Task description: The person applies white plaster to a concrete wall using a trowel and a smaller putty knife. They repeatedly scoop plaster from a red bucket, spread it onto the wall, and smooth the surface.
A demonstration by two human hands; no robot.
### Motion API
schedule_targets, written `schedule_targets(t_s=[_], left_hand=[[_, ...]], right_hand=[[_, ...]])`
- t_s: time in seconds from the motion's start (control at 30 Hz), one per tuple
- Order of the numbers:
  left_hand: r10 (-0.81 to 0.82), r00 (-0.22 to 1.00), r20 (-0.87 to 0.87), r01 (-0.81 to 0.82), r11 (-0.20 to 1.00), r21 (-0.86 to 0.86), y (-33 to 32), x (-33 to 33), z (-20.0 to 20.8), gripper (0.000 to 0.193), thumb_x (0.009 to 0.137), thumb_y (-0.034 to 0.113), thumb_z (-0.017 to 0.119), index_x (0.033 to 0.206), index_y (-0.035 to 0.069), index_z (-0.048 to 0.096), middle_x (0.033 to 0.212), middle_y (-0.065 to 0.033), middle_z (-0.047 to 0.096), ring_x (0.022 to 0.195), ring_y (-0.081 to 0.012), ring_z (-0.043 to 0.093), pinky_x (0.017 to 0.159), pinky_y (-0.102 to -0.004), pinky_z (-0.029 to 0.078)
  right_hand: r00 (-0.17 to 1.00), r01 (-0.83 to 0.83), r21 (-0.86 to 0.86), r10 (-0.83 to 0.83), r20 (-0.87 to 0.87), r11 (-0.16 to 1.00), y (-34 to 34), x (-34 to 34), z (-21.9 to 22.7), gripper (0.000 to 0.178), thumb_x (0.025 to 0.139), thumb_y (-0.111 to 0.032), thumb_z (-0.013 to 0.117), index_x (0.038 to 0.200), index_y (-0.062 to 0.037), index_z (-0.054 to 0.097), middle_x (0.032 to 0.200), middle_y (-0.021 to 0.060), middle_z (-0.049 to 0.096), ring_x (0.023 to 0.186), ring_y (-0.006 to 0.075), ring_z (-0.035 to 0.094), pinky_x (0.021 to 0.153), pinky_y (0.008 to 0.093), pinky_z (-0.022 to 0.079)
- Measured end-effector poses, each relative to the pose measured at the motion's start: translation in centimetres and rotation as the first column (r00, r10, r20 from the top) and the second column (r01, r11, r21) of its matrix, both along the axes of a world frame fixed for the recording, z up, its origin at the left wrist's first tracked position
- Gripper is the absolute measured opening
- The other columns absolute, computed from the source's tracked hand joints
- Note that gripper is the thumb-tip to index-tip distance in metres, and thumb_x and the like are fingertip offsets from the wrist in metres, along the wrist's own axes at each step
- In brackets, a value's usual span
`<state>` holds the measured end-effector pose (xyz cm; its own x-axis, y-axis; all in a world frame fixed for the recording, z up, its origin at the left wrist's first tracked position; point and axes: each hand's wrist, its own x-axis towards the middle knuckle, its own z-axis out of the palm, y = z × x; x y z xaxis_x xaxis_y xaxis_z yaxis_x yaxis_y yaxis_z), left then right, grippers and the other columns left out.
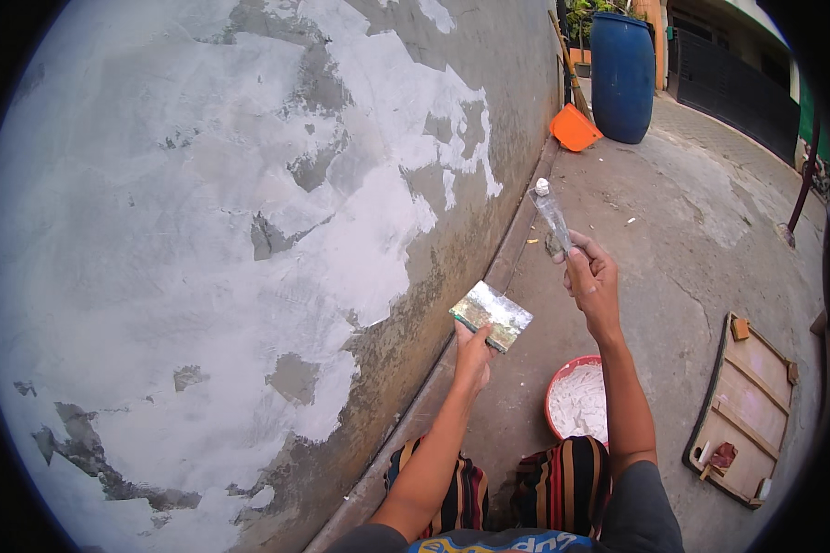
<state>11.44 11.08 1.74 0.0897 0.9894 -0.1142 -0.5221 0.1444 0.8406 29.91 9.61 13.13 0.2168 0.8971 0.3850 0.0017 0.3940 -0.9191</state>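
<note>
My left hand (473, 356) grips a wide metal scraper (492, 313) with a green edge, its shiny blade face up near the foot of the wall. Raised ahead on the right, my right hand (592, 284) is closed around a putty knife (551, 214). A small lump of white putty (542, 187) sits on the knife's tip. To the left stands a grey wall (378, 387) coated in uneven white patches, with bare grey spots between them. Neither tool touches it. Below my right hand is a red bucket (551, 405) of white putty, partly hidden by my forearm.
A blue barrel (622, 78) stands at the far end, with an orange dustpan (575, 128) and a broom (572, 69) by the wall. On the concrete ground at right lies a wood-framed panel (745, 405) with small items on it. A dark gate (733, 92) stands beyond.
</note>
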Motion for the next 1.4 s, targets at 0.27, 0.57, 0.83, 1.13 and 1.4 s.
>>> schedule_targets(t_s=[0.27, 0.57, 0.83, 1.13, 1.4], left_hand=[[0.001, 0.991, 0.132, 0.003, 1.0, -0.028, 0.3, -0.4, -0.9, 0.066, 0.092, -0.003, 0.045, 0.149, 0.014, 0.017, 0.14, -0.0116, 0.044, 0.124, -0.0246, 0.052, 0.093, -0.0391, 0.051], [-0.084, 0.993, 0.085, 0.085, 0.996, -0.007, -0.7, -1.2, 0.5, 0.068, 0.094, 0.003, 0.046, 0.152, 0.015, 0.011, 0.14, -0.0094, 0.043, 0.119, -0.0197, 0.053, 0.086, -0.0352, 0.051], [-0.119, 0.991, 0.058, 0.117, 0.993, 0.029, -1.2, -2.0, 1.0, 0.07, 0.094, 0.009, 0.05, 0.152, 0.014, 0.012, 0.14, -0.0087, 0.043, 0.114, -0.0179, 0.054, 0.083, -0.0327, 0.05], [-0.118, 0.992, 0.045, 0.116, 0.992, 0.048, -1.6, -2.7, 0.8, 0.075, 0.094, 0.009, 0.05, 0.154, 0.016, 0.005, 0.139, -0.01, 0.043, 0.112, -0.017, 0.054, 0.083, -0.0328, 0.05], [-0.147, 0.989, 0.025, 0.145, 0.987, 0.071, -1.8, -1.8, 0.9, 0.078, 0.094, 0.009, 0.051, 0.154, 0.016, 0.002, 0.139, -0.0103, 0.044, 0.114, -0.0172, 0.053, 0.084, -0.0323, 0.05]], right_hand=[[0.978, -0.201, 0.281, 0.207, 0.009, 0.938, 7.1, -10.1, 7.8, 0.049, 0.096, -0.019, 0.056, 0.14, 0.0012, 0.047, 0.092, 0.0027, 0.059, 0.067, 0.0052, 0.048, 0.055, 0.0196, 0.038], [0.884, 0.156, 0.639, -0.396, 0.25, 0.753, 10.4, -17.4, 16.4, 0.045, 0.086, -0.003, 0.057, 0.131, -0.0003, 0.056, 0.106, 0.0165, 0.054, 0.091, 0.028, 0.058, 0.078, 0.0373, 0.049], [0.618, 0.249, 0.768, -0.707, 0.343, 0.59, 11.0, -21.6, 17.3, 0.048, 0.083, 0.001, 0.059, 0.13, -0.0062, 0.058, 0.11, 0.0148, 0.052, 0.096, 0.0326, 0.055, 0.082, 0.0417, 0.049], [0.736, -0.05, 0.662, -0.42, 0.531, 0.748, 8.9, -17.3, 15.1, 0.047, 0.081, 0.003, 0.055, 0.128, -0.0021, 0.059, 0.11, 0.0166, 0.053, 0.099, 0.0333, 0.055, 0.083, 0.043, 0.048], [0.669, 0.009, 0.753, -0.564, 0.484, 0.658, 11.4, -16.0, 21.0, 0.041, 0.087, -0.005, 0.054, 0.127, -0.0075, 0.062, 0.105, 0.0153, 0.057, 0.094, 0.0314, 0.058, 0.084, 0.0384, 0.047]])
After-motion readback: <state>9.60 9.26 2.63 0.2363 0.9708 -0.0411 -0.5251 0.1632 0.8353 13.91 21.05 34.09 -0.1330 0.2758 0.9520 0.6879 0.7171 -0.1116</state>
